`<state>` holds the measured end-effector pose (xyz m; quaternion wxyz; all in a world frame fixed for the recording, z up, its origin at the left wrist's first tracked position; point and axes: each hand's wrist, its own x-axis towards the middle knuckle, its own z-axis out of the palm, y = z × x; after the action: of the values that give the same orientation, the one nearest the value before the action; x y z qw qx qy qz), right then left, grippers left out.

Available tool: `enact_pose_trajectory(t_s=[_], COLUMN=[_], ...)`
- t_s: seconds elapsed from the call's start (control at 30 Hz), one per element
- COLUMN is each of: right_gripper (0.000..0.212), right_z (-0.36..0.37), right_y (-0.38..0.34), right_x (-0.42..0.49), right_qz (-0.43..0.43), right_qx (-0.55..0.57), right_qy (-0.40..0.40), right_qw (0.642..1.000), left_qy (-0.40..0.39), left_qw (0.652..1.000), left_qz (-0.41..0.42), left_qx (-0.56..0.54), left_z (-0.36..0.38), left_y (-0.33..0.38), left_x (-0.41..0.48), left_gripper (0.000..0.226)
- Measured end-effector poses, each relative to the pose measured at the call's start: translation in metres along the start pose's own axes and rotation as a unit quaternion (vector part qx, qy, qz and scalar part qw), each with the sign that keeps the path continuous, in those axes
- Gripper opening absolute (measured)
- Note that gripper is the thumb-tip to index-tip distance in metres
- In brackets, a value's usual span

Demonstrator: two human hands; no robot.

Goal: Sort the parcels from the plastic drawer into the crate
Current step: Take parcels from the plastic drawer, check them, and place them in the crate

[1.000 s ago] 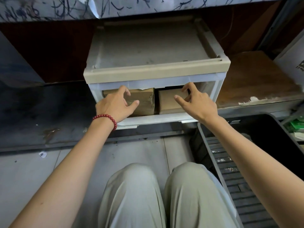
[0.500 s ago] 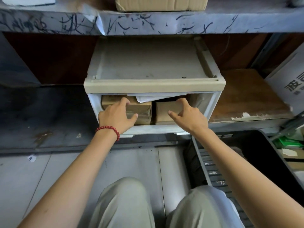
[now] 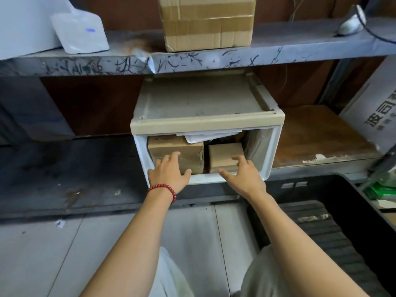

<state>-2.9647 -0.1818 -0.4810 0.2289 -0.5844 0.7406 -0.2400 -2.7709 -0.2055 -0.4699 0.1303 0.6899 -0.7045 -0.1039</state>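
A beige and white plastic drawer [image 3: 205,122] sits on the low shelf with its front open. Inside stand two brown cardboard parcels: a larger taped one [image 3: 171,147] on the left and a smaller one [image 3: 222,152] on the right, with a white bag [image 3: 203,137] lying over their tops. My left hand [image 3: 169,173], with a red bead bracelet on the wrist, rests with spread fingers against the front of the larger parcel. My right hand [image 3: 242,175] is open at the front of the smaller parcel. The black crate [image 3: 342,185] stands on the floor at the right.
A scribbled grey shelf edge [image 3: 192,62] runs above the drawer, carrying a taped cardboard box [image 3: 206,22] and a white packet [image 3: 80,32]. A printed white box [image 3: 377,108] leans at the far right. My knees are at the bottom over the grey floor [image 3: 64,243].
The view has tilted upward, showing the upper shelf. Both hands have slid lower on the parcel fronts, and the drawer opening shows more of the parcels and the white bag.
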Motion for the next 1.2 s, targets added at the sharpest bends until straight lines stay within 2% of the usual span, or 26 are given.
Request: enact_pose_trajectory(t_s=[0.13, 0.23, 0.43, 0.5, 0.57, 0.73, 0.9, 1.0, 1.2], right_gripper=[0.064, 0.067, 0.069, 0.068, 0.068, 0.072, 0.077, 0.079, 0.078], right_z=[0.004, 0.005, 0.011, 0.014, 0.022, 0.021, 0.021, 0.015, 0.018], right_y=[-0.007, -0.017, -0.009, -0.006, -0.008, -0.026, -0.006, 0.009, 0.022], right_x=[0.004, 0.009, 0.018, 0.026, 0.031, 0.036, 0.03, 0.032, 0.059], right_qz=[-0.025, -0.049, -0.087, -0.09, -0.101, -0.148, -0.126, -0.102, -0.062], right_qx=[-0.02, -0.055, -0.079, -0.053, -0.026, -0.066, -0.067, -0.068, 0.014], right_qy=[0.018, 0.011, 0.046, 0.055, 0.048, 0.022, 0.045, 0.036, 0.059], right_qw=[0.999, 0.997, 0.992, 0.993, 0.993, 0.987, 0.989, 0.992, 0.996], left_qy=[0.032, 0.021, 0.026, 0.034, 0.024, -0.007, -0.003, 0.003, 0.058], left_qw=[0.999, 0.998, 0.998, 0.998, 0.998, 0.999, 1.0, 1.0, 0.998], left_qz=[0.017, 0.038, 0.016, 0.018, 0.025, 0.012, -0.03, -0.016, 0.004], left_qx=[0.031, 0.055, 0.046, 0.054, 0.056, 0.035, 0.006, 0.016, 0.031], left_z=[-0.003, 0.0, 0.007, 0.013, 0.019, 0.023, 0.022, 0.028, 0.032], left_y=[0.0, -0.009, -0.029, -0.029, -0.025, 0.0, 0.032, 0.034, 0.017], left_x=[0.004, 0.002, 0.015, 0.022, 0.028, 0.031, 0.028, 0.024, 0.035], left_gripper=[0.064, 0.066, 0.067, 0.069, 0.071, 0.075, 0.076, 0.076, 0.074])
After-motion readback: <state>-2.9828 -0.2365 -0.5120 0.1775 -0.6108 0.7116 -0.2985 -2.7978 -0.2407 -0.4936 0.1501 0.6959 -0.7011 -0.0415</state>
